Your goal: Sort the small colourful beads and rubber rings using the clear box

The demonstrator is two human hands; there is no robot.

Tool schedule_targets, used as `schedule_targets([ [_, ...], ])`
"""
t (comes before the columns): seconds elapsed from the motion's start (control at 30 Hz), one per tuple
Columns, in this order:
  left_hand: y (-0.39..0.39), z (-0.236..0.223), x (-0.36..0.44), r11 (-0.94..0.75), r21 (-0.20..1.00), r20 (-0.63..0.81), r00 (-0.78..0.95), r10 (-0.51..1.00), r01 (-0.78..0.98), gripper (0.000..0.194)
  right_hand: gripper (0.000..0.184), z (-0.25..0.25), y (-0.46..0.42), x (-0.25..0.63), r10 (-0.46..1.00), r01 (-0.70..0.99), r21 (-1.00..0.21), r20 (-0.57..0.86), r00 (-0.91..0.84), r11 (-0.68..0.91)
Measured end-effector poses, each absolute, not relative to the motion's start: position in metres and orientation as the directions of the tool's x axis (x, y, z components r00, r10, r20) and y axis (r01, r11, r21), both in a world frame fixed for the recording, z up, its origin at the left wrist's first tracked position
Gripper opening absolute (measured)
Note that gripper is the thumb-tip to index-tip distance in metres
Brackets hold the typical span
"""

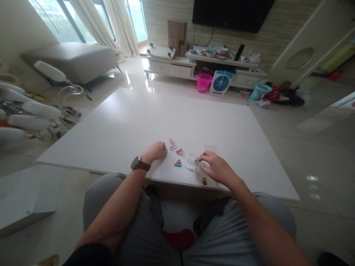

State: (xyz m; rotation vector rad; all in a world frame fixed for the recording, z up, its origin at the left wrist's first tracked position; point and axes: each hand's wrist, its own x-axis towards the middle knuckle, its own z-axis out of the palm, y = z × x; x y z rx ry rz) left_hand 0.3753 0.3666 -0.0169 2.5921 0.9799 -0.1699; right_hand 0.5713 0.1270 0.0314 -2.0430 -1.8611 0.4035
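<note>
- Daylight pours through tall windows (73, 20) at the back left, with cream curtains (119, 27) hanging beside them.
- In front of the glass, I see a pale padded bench (73, 55).
- A black television (233, 14) hangs on the beige striped wall (161, 16).
- Beneath it, a low white cabinet (181, 70) carries cardboard boxes (177, 31) and dishes (222, 53).
- Before that stand a pink basket (203, 83) and a blue-faced fan (221, 82).
- Glossy pale floor tiles (318, 159) catch the light around a broad white table (180, 114).
</note>
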Motion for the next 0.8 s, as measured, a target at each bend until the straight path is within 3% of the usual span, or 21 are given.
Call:
schedule_targets([
  [0.13,0.366,-0.019,0.386,-0.686,0.418,-0.058,0.771,0.634,0.596,0.015,0.012,0.031,0.127,0.571,0.995,0.897,-0.437,0.026,0.093,-0.072],
  [0.33,0.363,-0.034,0.395,-0.671,0.494,-0.005,0.774,0.634,0.553,0.012,0.013,0.032,0.127,0.571,0.995,0.898,-0.434,0.029,0.091,-0.069],
  [0.43,0.365,-0.040,0.396,-0.687,0.466,-0.005,0.778,0.628,0.557,0.012,0.013,0.033,0.126,0.571,0.995,0.898,-0.434,0.032,0.091,-0.068],
  [0.67,0.363,-0.039,0.392,-0.739,0.316,-0.150,0.800,0.581,0.596,0.014,0.013,0.034,0.126,0.570,0.995,0.899,-0.431,0.031,0.095,-0.072],
  [0.8,0.358,-0.029,0.389,-0.752,0.364,-0.110,0.826,0.552,0.550,0.013,0.013,0.034,0.126,0.571,0.995,0.902,-0.427,0.034,0.091,-0.068],
])
